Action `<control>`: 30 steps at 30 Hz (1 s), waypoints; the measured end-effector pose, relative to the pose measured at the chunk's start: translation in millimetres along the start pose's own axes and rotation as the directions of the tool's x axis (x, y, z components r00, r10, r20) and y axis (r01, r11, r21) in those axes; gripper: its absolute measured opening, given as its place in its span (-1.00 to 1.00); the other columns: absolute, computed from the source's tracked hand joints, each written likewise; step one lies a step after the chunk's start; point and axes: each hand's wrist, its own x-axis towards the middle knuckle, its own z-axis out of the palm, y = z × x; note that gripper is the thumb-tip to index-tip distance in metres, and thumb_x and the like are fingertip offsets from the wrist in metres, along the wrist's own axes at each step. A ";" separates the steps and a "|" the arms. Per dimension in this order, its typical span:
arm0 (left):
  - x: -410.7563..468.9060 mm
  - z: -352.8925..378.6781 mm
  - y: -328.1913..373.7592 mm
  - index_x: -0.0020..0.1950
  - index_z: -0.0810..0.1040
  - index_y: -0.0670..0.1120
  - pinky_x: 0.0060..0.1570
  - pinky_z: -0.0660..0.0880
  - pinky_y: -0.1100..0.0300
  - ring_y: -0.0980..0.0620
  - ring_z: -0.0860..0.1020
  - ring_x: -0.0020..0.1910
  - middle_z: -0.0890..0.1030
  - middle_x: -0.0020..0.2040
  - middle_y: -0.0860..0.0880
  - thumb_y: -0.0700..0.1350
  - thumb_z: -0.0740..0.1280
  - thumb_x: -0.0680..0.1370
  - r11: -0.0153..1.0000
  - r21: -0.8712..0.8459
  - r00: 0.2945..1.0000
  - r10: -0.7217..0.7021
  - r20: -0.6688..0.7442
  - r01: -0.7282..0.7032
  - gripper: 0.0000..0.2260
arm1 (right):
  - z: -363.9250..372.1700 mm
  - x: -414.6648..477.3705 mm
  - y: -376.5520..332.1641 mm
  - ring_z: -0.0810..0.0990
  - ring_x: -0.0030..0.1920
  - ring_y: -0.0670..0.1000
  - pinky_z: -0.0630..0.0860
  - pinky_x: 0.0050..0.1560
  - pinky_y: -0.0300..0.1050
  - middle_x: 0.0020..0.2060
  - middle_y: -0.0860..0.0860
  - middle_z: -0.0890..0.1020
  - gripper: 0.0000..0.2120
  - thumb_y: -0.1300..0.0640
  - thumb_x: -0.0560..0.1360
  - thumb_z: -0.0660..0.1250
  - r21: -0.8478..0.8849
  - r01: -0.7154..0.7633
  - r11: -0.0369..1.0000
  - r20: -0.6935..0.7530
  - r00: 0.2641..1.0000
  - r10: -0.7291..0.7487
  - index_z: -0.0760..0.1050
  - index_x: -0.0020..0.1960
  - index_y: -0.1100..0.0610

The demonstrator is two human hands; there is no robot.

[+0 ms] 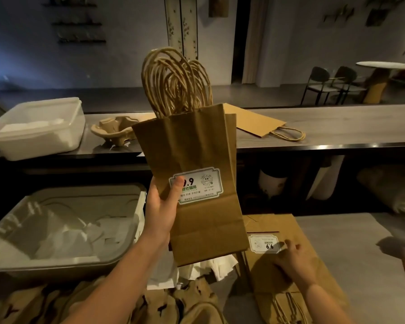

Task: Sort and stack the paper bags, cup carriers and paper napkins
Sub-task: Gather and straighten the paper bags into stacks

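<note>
Two hands: both in shot, the left hand (160,211) raised mid-frame, the right hand (292,258) low at the near right.
Left hand: gripping a bundle of paper bags (197,148) by its lower left edge, thumb pressed over the white label (198,184).
Bundle: upright and tilted a touch left, twisted handles (173,83) fanning out of the top.
Right hand: palm down, fingers resting on a flat bag (283,224), fingertips right at its small label (264,243); it grips nothing.
Flat bag: lying on the near bench (360,242), just right of the held bundle.
Napkins: loose napkins (222,265) in a heap under the bundle's bottom edge, more napkin sheets (63,232) in the grey tray (56,266) at the near left.
Cup carriers: a brown carrier pile (192,298) along the near edge, and one single carrier (112,130) on the far bench (337,127).
Far bench: one more lone bag (255,122) lying flat behind the bundle, its handle out to the right; a clear tub (35,127) at the far left with something white inside.
</note>
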 end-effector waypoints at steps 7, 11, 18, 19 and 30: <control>1.5 -4.8 -1.8 0.11 0.42 0.19 0.08 0.52 0.05 0.02 0.59 0.08 0.60 0.10 0.01 0.07 0.31 0.38 0.999 -0.045 1.000 -0.014 -0.014 0.013 -0.69 | 0.3 9.3 -2.5 0.35 0.28 0.24 0.37 0.30 0.01 0.33 0.26 0.23 -0.14 0.00 0.38 0.48 0.202 -0.060 0.978 0.124 0.992 0.035 0.08 0.49 0.17; 3.2 -5.9 -1.9 0.10 0.42 0.17 -0.03 0.53 0.14 0.06 0.60 0.02 0.61 0.05 0.03 0.06 0.31 0.38 0.998 -0.066 0.999 -0.018 -0.038 0.016 -0.70 | -7.8 15.2 3.1 0.47 0.18 0.25 0.46 0.16 0.02 0.33 0.28 0.30 -0.11 0.19 0.36 0.51 0.370 -0.028 0.929 0.151 0.988 -0.030 0.06 0.52 0.04; 4.1 -4.9 -2.6 0.10 0.41 0.16 -0.12 0.52 0.19 0.07 0.61 -0.02 0.62 0.02 0.04 0.03 0.31 0.44 0.994 -0.101 0.996 -0.053 -0.072 0.045 -0.75 | -21.7 22.7 -3.0 0.54 -0.02 0.08 0.55 -0.02 -0.01 0.16 0.12 0.52 -0.64 0.18 0.57 0.23 0.608 0.019 0.794 0.127 0.985 -0.121 0.40 0.36 0.03; 5.1 -5.4 -3.2 0.10 0.41 0.16 -0.11 0.52 0.18 0.07 0.61 -0.01 0.62 0.01 0.05 0.03 0.31 0.45 0.993 -0.107 0.996 -0.050 -0.074 0.042 -0.76 | -28.2 20.2 -7.9 0.55 -0.06 0.08 0.55 -0.03 0.03 0.13 0.13 0.54 -0.72 0.16 0.58 0.23 0.683 -0.048 0.729 0.180 0.978 -0.104 0.47 0.28 0.06; 25.1 -14.9 15.8 0.21 0.38 0.14 0.10 0.46 0.15 0.11 0.53 0.11 0.56 0.10 0.11 0.03 0.28 0.52 0.995 -0.040 0.980 0.085 -0.178 -0.094 -0.73 | -102.5 -15.2 -54.4 0.65 -0.05 0.00 0.56 -0.14 -0.20 -0.11 0.02 0.68 -0.29 -0.16 0.06 0.60 0.901 0.252 0.352 -0.044 0.863 -0.504 0.47 0.11 0.09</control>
